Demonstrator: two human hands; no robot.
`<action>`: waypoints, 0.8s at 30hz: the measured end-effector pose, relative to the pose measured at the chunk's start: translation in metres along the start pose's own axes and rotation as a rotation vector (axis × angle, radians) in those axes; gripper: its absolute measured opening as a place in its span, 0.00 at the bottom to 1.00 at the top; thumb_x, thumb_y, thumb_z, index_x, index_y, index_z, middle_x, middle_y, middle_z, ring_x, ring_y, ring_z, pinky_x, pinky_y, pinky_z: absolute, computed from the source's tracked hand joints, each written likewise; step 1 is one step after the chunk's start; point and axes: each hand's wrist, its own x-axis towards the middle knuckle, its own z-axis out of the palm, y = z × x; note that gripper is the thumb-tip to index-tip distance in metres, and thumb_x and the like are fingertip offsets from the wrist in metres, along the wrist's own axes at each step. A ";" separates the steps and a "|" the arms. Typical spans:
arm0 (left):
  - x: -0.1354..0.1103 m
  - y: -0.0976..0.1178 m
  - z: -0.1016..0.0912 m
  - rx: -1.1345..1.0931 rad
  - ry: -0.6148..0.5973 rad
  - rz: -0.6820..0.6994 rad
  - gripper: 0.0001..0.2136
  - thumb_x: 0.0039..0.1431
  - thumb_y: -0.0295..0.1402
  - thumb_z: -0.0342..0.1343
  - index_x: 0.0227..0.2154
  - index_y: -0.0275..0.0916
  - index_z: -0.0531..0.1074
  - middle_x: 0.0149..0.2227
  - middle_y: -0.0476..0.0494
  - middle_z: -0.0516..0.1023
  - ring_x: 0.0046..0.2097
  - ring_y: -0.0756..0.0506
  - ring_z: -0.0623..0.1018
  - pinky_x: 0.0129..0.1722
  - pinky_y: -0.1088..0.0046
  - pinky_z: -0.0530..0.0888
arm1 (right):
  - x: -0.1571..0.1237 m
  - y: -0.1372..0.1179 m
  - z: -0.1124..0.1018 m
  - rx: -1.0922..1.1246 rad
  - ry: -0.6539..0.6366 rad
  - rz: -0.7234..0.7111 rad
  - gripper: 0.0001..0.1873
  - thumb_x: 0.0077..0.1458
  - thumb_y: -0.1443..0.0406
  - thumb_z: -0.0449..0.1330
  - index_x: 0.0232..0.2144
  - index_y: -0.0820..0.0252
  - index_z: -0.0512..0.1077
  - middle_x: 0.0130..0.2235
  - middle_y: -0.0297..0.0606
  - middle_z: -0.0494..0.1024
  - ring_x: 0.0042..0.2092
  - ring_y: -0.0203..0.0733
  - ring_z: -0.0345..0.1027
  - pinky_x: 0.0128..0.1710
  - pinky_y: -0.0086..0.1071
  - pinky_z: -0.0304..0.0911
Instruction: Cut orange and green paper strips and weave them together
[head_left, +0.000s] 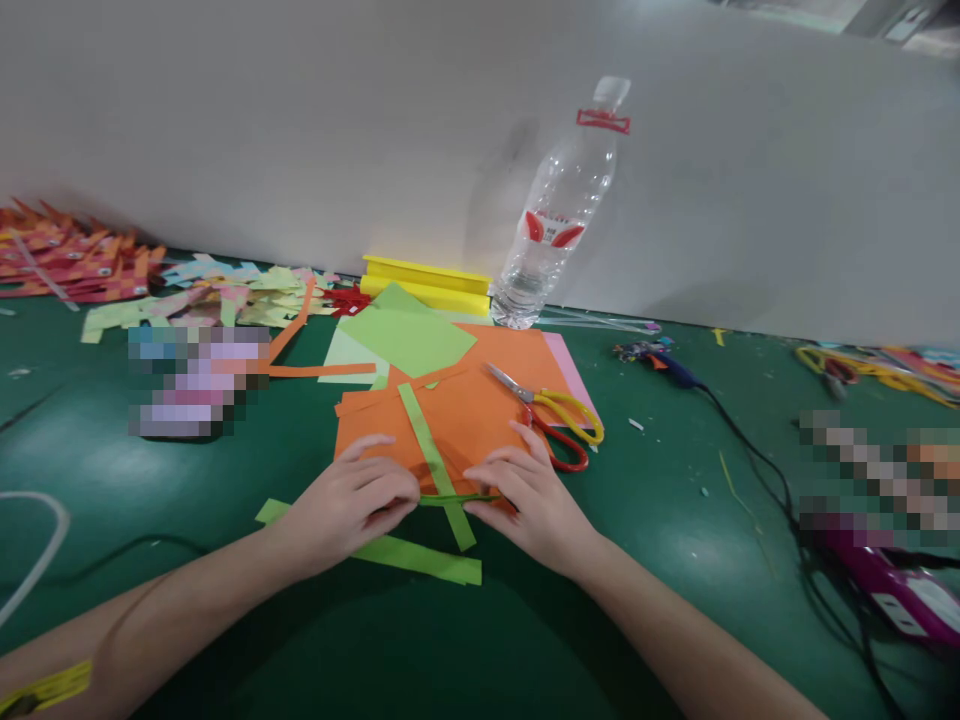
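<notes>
- Left arm [195, 600] is nearest me, on the near side of the orange paper [367, 425].
- I'd pinch softly and keep the thin green strip [435, 500] straight, by the orange paper's near edge.
- Left hand [360, 500], curled, pinches one end; right hand [525, 490], half curled, pinches the other.

We log a green tabletop [637, 640]. Dial centre: orange paper [480, 430]. Clear bottle [556, 195] stands at one o'clock, yellow piece [442, 293] at twelve, paper scraps [277, 300] at ten; we spot blue-handled tool [679, 373] towards three, magenta device [870, 568] nearer four, green paper strips [421, 560] at six.
</notes>
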 end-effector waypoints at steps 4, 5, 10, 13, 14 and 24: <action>-0.004 -0.005 0.003 0.048 0.084 -0.018 0.06 0.62 0.26 0.50 0.40 0.42 0.66 0.33 0.52 0.79 0.34 0.50 0.77 0.55 0.62 0.65 | 0.001 -0.001 -0.002 -0.018 -0.027 0.009 0.08 0.59 0.61 0.57 0.39 0.58 0.70 0.31 0.35 0.77 0.38 0.39 0.71 0.60 0.54 0.44; -0.004 -0.005 0.003 0.066 0.101 -0.026 0.06 0.62 0.26 0.49 0.40 0.42 0.66 0.34 0.51 0.79 0.35 0.50 0.78 0.54 0.62 0.67 | 0.001 -0.002 -0.003 -0.020 -0.029 0.008 0.08 0.58 0.61 0.57 0.39 0.59 0.70 0.32 0.36 0.77 0.38 0.39 0.71 0.60 0.54 0.44; -0.002 -0.005 0.000 0.098 0.135 -0.054 0.05 0.63 0.27 0.48 0.40 0.41 0.66 0.33 0.50 0.79 0.37 0.48 0.78 0.53 0.61 0.68 | 0.002 -0.003 -0.005 -0.015 -0.022 0.017 0.07 0.59 0.62 0.56 0.36 0.59 0.71 0.31 0.35 0.77 0.37 0.38 0.71 0.60 0.55 0.45; -0.001 -0.005 -0.002 0.088 0.124 -0.093 0.05 0.64 0.30 0.48 0.40 0.41 0.67 0.33 0.51 0.79 0.39 0.47 0.78 0.54 0.61 0.68 | 0.002 -0.002 -0.003 -0.010 -0.012 0.028 0.06 0.59 0.63 0.56 0.34 0.59 0.71 0.30 0.34 0.76 0.37 0.38 0.70 0.60 0.54 0.46; -0.001 -0.006 -0.002 0.087 0.114 -0.107 0.05 0.64 0.30 0.48 0.40 0.41 0.67 0.33 0.50 0.79 0.39 0.47 0.78 0.54 0.61 0.68 | 0.002 -0.001 -0.003 -0.009 -0.010 0.029 0.06 0.60 0.64 0.56 0.34 0.59 0.71 0.30 0.34 0.76 0.36 0.37 0.70 0.59 0.54 0.47; -0.004 -0.009 0.000 0.103 0.096 -0.154 0.06 0.64 0.32 0.48 0.40 0.41 0.68 0.35 0.48 0.79 0.48 0.43 0.75 0.50 0.61 0.71 | 0.002 0.000 -0.001 0.032 0.064 0.025 0.05 0.58 0.63 0.58 0.35 0.58 0.70 0.29 0.33 0.77 0.32 0.37 0.71 0.55 0.49 0.57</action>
